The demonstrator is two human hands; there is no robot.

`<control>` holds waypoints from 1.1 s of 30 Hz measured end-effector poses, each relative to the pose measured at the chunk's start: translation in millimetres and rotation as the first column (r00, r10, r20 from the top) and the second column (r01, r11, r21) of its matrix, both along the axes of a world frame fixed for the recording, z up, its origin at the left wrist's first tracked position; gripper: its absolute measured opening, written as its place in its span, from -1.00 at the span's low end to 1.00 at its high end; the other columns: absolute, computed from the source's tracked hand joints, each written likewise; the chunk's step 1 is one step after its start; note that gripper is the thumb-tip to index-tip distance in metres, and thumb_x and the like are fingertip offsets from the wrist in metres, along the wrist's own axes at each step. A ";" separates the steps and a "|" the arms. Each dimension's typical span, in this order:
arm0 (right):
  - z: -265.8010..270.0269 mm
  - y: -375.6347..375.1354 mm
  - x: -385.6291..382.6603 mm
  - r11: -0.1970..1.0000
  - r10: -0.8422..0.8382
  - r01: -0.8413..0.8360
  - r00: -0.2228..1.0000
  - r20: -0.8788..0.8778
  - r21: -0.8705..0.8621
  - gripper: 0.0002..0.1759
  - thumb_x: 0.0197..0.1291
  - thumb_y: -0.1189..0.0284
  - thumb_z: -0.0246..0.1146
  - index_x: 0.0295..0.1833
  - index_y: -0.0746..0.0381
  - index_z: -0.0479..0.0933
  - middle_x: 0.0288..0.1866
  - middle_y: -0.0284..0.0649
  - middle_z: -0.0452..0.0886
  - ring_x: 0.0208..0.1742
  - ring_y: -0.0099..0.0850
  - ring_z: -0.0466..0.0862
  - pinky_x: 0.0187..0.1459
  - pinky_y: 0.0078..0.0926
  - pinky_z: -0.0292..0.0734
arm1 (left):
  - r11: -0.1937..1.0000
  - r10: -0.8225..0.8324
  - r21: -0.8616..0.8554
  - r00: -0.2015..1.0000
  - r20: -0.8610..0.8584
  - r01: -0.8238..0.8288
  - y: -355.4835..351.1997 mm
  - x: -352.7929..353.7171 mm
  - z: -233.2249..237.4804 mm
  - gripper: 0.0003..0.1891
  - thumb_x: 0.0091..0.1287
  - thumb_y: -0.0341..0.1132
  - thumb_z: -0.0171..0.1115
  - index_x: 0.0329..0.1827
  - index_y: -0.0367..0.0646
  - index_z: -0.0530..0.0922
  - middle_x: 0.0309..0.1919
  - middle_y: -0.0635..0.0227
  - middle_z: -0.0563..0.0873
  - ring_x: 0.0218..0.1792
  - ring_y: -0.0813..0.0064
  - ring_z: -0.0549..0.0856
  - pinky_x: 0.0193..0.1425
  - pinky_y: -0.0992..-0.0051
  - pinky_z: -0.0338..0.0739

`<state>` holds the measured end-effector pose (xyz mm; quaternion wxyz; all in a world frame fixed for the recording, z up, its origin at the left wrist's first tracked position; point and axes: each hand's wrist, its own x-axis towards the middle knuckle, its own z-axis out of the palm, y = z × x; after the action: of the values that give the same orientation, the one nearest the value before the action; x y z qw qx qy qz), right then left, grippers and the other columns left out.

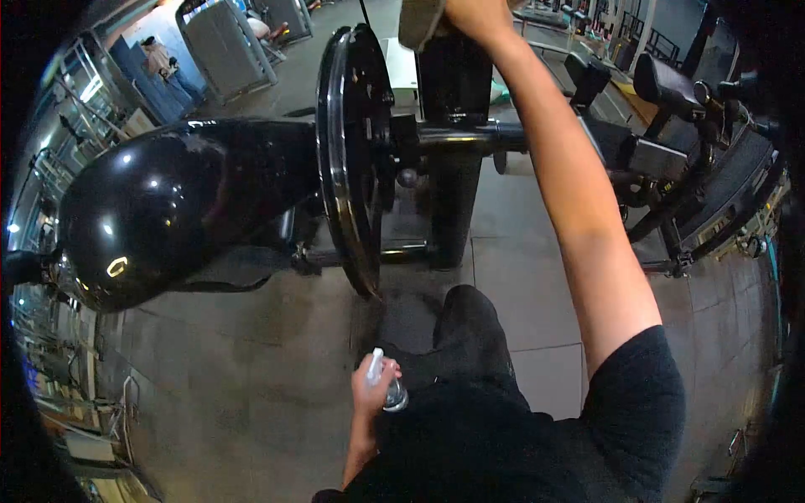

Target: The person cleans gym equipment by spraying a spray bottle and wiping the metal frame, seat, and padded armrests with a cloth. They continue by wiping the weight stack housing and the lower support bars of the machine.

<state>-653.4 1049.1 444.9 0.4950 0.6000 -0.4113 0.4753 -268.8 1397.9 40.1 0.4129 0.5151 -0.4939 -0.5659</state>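
Wrapped shut round a small clear bottle (pixel 394 396) with the left hand (pixel 367 387), low and just left of centre; white spray head poking up above the fingers, bottle's lower part half hidden behind the dark shirt. Beside it a black-clad knee (pixel 470 331), above grey floor (pixel 251 369).

Reaching up the right side of the frame with a bare arm to the top edge, right hand (pixel 471 13) cut off there: fingers mostly out of sight, so cannot tell how far closed. Touching a pale cloth (pixel 419 22), itself clipped by the edge, atop a black post (pixel 453 201).

Left of the post, a black plate (pixel 352 168) seen nearly edge-on, on a bar (pixel 470 136). Further left, a glossy black shell (pixel 168 205), bulging with lens warp, hard to identify. Upper right, a dark seat (pixel 671 82) and frame, dim and tangled. Far upper left, another person (pixel 159 59), tiny and blurred. Corners lost in black vignette.
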 end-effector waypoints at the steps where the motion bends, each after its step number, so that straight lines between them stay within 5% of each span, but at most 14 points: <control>1: -20.7 11.3 -8.4 0.999 -0.037 0.039 0.993 -0.114 0.013 -0.22 0.33 0.20 0.29 0.61 0.25 0.35 0.70 0.49 -0.05 0.69 0.49 -0.02 0.58 0.27 0.18 | 1.000 0.004 0.029 1.000 0.030 -0.005 -0.3 -3.0 6.4 -0.84 0.54 -0.38 0.33 -0.09 -0.33 0.62 -0.26 0.24 0.79 -0.27 0.48 0.80 -0.11 0.43 0.70; 5: -115.0 72.8 -15.4 0.908 0.357 -0.384 0.919 0.169 0.167 -0.19 0.34 0.50 0.28 0.62 0.49 0.16 0.62 0.28 0.31 0.58 0.08 0.41 0.52 -0.12 0.35 | 0.983 -0.100 -0.144 0.992 0.080 0.111 -22.2 -27.3 16.8 -0.83 0.54 -0.34 0.35 -0.05 -0.31 0.63 -0.24 0.28 0.78 -0.26 0.51 0.79 -0.12 0.46 0.69; 7: -154.2 83.2 -75.1 0.481 0.266 -0.483 0.875 0.403 0.732 -0.42 0.41 0.37 0.34 0.43 0.44 0.47 0.33 0.08 0.66 0.31 -0.16 0.64 0.35 -0.30 0.53 | 0.972 -0.127 -0.188 0.989 0.080 0.140 -38.7 -51.4 33.2 -0.82 0.54 -0.33 0.36 -0.04 -0.29 0.63 -0.24 0.32 0.77 -0.26 0.53 0.79 -0.13 0.47 0.67; 8: -184.1 99.9 -90.6 0.517 0.409 -0.714 0.690 0.597 0.472 -0.63 0.50 0.38 0.24 0.23 0.44 0.63 0.06 -0.08 0.79 0.15 -0.31 0.68 0.25 -0.34 0.58 | 0.966 -0.143 -0.208 0.988 0.061 0.153 -45.6 -67.9 50.7 -0.82 0.53 -0.32 0.36 -0.04 -0.27 0.63 -0.25 0.33 0.77 -0.26 0.54 0.78 -0.14 0.48 0.66; 11: -236.5 182.2 -102.7 0.564 0.269 -0.796 -0.074 0.960 -0.220 -0.37 0.56 0.25 0.27 0.59 0.27 0.31 0.48 -0.17 0.53 0.41 -0.31 0.58 0.45 -0.28 0.49 | 0.926 -0.181 -0.316 0.977 0.108 0.207 -72.6 -115.0 103.7 -0.82 0.51 -0.32 0.37 -0.04 -0.25 0.63 -0.26 0.36 0.76 -0.28 0.55 0.78 -0.15 0.52 0.64; 13: -284.4 225.0 -118.7 0.659 0.289 -0.661 -0.217 0.932 -0.359 -0.39 0.59 0.19 0.22 0.59 0.18 0.31 0.45 -0.22 0.54 0.40 -0.31 0.59 0.41 -0.23 0.55 | 0.898 -0.190 -0.394 0.980 0.052 0.195 -91.8 -141.8 121.3 -0.82 0.51 -0.31 0.37 -0.04 -0.25 0.63 -0.26 0.36 0.75 -0.30 0.56 0.76 -0.16 0.52 0.64; 14: -322.9 245.6 -139.3 0.537 0.374 -0.754 -0.188 0.908 -0.378 -0.46 0.57 0.18 0.23 0.53 0.13 0.39 0.39 -0.26 0.57 0.34 -0.35 0.63 0.29 -0.26 0.65 | 0.874 -0.200 -0.444 0.979 0.045 0.199 -104.6 -154.1 127.9 -0.82 0.51 -0.32 0.37 -0.05 -0.26 0.63 -0.25 0.35 0.75 -0.31 0.56 0.76 -0.17 0.51 0.65; 17: -366.7 321.3 -123.0 0.266 0.535 -0.629 -0.535 0.654 -0.731 -0.34 0.56 0.08 0.16 0.66 0.04 0.28 0.64 -0.26 0.38 0.60 -0.27 0.40 0.61 -0.14 0.29 | 0.839 -0.207 -0.512 0.978 0.013 0.185 -136.2 -185.9 140.0 -0.80 0.49 -0.32 0.40 -0.02 -0.27 0.65 -0.24 0.32 0.73 -0.34 0.56 0.73 -0.27 0.47 0.70; 19: -392.1 352.9 -125.9 0.540 0.474 -0.685 -0.233 0.849 -0.489 -0.34 0.59 0.03 0.13 0.65 0.08 0.30 0.66 -0.20 0.37 0.65 -0.22 0.34 0.69 -0.09 0.15 | 0.840 -0.186 -0.514 0.982 0.031 0.175 -151.1 -199.6 148.0 -0.77 0.48 -0.29 0.41 -0.01 -0.29 0.66 -0.25 0.32 0.74 -0.35 0.56 0.74 -0.27 0.47 0.70; 24: -368.6 404.6 -111.6 0.400 0.414 -0.728 -0.399 0.818 -0.558 -0.37 0.63 -0.09 0.01 0.48 0.16 0.47 0.45 -0.05 0.60 0.48 -0.03 0.56 0.58 0.03 0.36 | 0.827 -0.076 -0.548 0.991 0.110 0.124 -177.2 -218.2 168.4 -0.67 0.44 -0.20 0.44 -0.03 -0.35 0.69 -0.35 0.30 0.78 -0.48 0.51 0.77 -0.35 0.45 0.67; 25: -370.0 409.7 -109.3 0.263 0.395 -0.652 -0.600 0.696 -0.711 -0.32 0.62 -0.14 -0.03 0.46 0.18 0.48 0.45 -0.01 0.60 0.46 -0.01 0.57 0.55 0.05 0.41 | 0.821 -0.043 -0.560 0.989 0.141 0.115 -181.4 -220.2 172.2 -0.67 0.44 -0.19 0.44 -0.03 -0.35 0.70 -0.37 0.27 0.79 -0.50 0.48 0.78 -0.38 0.43 0.66; 28: -387.3 415.3 -111.0 0.293 0.363 -0.517 -0.718 0.594 -0.804 -0.28 0.60 -0.17 -0.03 0.45 0.22 0.49 0.45 0.05 0.59 0.44 0.05 0.59 0.51 0.10 0.46 | 0.766 0.068 -0.636 0.971 0.229 0.096 -205.1 -226.1 166.6 -0.65 0.44 -0.16 0.43 -0.02 -0.35 0.70 -0.37 0.25 0.80 -0.50 0.45 0.79 -0.38 0.42 0.67; 30: -396.3 414.7 -106.7 0.525 0.375 -0.558 -0.525 0.764 -0.642 -0.31 0.62 -0.15 -0.01 0.46 0.19 0.48 0.45 0.03 0.59 0.45 0.02 0.59 0.51 0.08 0.46 | 0.758 0.095 -0.649 0.972 0.216 0.070 -209.2 -226.4 165.8 -0.62 0.44 -0.11 0.43 -0.04 -0.34 0.70 -0.38 0.22 0.79 -0.51 0.42 0.80 -0.36 0.39 0.66; 33: -388.8 400.3 -91.4 0.550 0.385 -0.547 -0.504 0.773 -0.631 -0.36 0.64 -0.08 0.02 0.47 0.22 0.46 0.42 0.02 0.61 0.41 -0.03 0.62 0.48 0.00 0.51 | 0.732 0.156 -0.681 0.963 0.221 0.038 -210.9 -222.1 166.6 -0.60 0.44 -0.08 0.43 -0.07 -0.34 0.70 -0.40 0.21 0.79 -0.50 0.38 0.81 -0.35 0.35 0.66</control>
<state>-744.8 1449.4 56.1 -0.3117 0.1722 -0.3078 0.8823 -490.9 1187.0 206.7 0.5207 0.4147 -0.6998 -0.2594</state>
